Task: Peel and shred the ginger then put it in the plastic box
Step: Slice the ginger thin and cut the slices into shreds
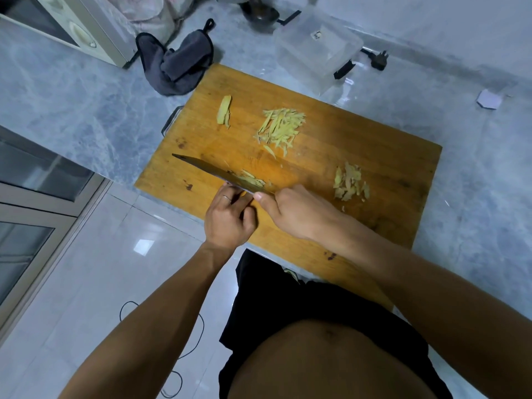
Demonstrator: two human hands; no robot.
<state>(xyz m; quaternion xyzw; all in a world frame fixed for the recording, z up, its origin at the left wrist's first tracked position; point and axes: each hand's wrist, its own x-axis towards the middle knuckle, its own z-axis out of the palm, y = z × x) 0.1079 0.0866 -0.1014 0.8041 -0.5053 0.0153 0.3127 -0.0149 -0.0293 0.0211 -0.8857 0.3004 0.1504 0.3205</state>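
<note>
a wooden cutting board (pixel 359 156) lies slanted on the grey marbled table (pixel 72 90), its near edge at the table's front. the right hand (pixel 296 210) is curled round the handle of a knife (pixel 213 172), thumb stretched along the blade's back; the handle itself is hidden inside the hand. the blade runs out to the left over the near-left part of the board, and some bits of cut ginger (pixel 253 181) lie on its flat side. the left hand (pixel 229 217) sits just beside the right one, on the near side of the blade, its fingers bent with the tips against the knife; whether it pinches anything i cannot tell. a ring shows on one finger.

on the board, a pile of ginger shreds (pixel 280 128) lies near the middle, toward the far side. a single ginger slice (pixel 224 110) lies well apart to its left. a heap of ginger peelings (pixel 351 182) sits to the right of the right hand.

the clear plastic box (pixel 316 50) stands on the table just past the board's far edge. a dark grey cloth (pixel 178 61) lies bunched at the board's far-left corner. further back stands a dark pot (pixel 259 12), and a black plug (pixel 378 59) lies to the right of the box.
</note>
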